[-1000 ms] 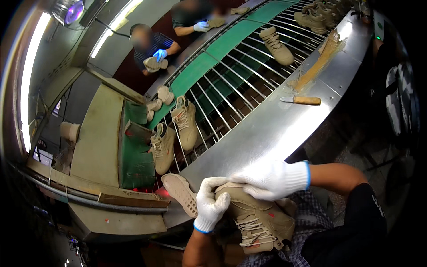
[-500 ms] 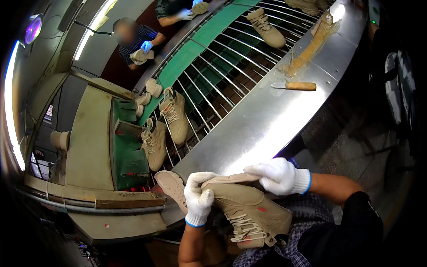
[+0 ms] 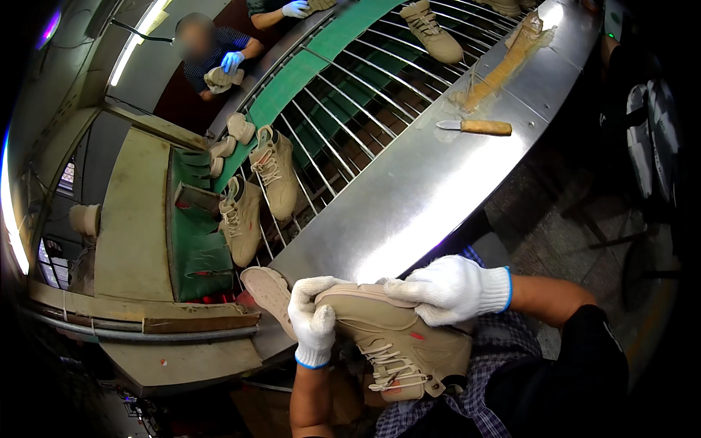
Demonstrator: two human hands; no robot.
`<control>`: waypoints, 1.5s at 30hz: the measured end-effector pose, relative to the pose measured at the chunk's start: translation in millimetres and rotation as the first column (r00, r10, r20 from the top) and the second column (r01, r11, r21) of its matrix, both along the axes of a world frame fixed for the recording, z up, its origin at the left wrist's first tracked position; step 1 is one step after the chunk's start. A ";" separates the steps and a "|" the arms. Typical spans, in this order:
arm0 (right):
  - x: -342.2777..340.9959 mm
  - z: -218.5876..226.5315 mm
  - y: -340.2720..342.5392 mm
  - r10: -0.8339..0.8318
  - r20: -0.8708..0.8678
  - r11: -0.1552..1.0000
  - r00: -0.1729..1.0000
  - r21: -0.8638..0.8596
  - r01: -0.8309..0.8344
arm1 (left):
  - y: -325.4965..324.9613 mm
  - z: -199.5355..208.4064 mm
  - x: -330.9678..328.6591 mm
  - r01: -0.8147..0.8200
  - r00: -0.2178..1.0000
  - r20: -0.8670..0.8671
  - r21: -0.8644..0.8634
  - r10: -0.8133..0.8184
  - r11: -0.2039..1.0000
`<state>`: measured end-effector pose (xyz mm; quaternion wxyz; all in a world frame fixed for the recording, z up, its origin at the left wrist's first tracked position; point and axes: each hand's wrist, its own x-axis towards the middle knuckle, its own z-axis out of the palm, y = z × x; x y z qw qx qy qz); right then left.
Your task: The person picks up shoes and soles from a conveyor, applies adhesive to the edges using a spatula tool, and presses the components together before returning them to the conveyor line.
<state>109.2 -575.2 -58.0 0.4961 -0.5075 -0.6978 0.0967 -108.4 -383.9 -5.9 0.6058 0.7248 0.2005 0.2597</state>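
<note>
a long, curved bench with a bare silvery metal top point(image 3: 372, 219) sweeps from the lower left to the upper right. along its far side runs a rack of parallel shiny metal rods point(image 3: 350, 139), with a flat green strip point(image 3: 321, 62) beyond them. at the left stands a beige-painted housing point(image 3: 135, 219), its mouth hung with slit green flaps point(image 3: 201, 252). past the strip, a co-worker in a dark striped shirt point(image 3: 237, 40) holds a pale shoe.

nearest the wearer, a tan, lace-up shoe with a pale sole point(image 3: 405, 343) is held off the bench's near edge, tilted on its side, toe to the left, collar toward the body. the right hand, in a white knitted glove point(image 3: 454, 290), pinches the upturned sole edge toward the heel; the left hand, gloved alike point(image 3: 312, 317), clasps the toe between thumb and fingers. two similar laced shoes point(image 3: 275, 175) sit by the housing. a loose, pinkish-beige sole point(image 3: 270, 292) lies just beside the left hand. a short-bladed knife with a wooden handle point(image 3: 478, 127) rests on the metal.
</note>
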 end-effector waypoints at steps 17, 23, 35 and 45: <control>28.9 61.1 5.5 -0.040 -0.106 0.967 0.994 -0.254 0.012 | -36.1 16.9 83.5 -0.087 0.993 0.093 0.222 0.068 0.971; 63.8 76.5 -17.3 -0.188 -0.221 0.889 0.957 -0.453 0.070 | -65.3 -35.7 98.3 -0.017 0.990 0.136 -0.210 0.047 0.978; 30.9 -10.0 0.9 -0.339 -0.748 0.938 0.571 -0.314 0.147 | -65.7 -99.9 53.6 -0.220 0.974 0.215 0.821 0.072 0.526; 18.3 33.8 -0.9 -0.311 -0.539 0.931 0.782 -0.336 0.139 | -55.8 -123.5 70.8 -0.185 0.961 0.262 0.393 0.083 0.901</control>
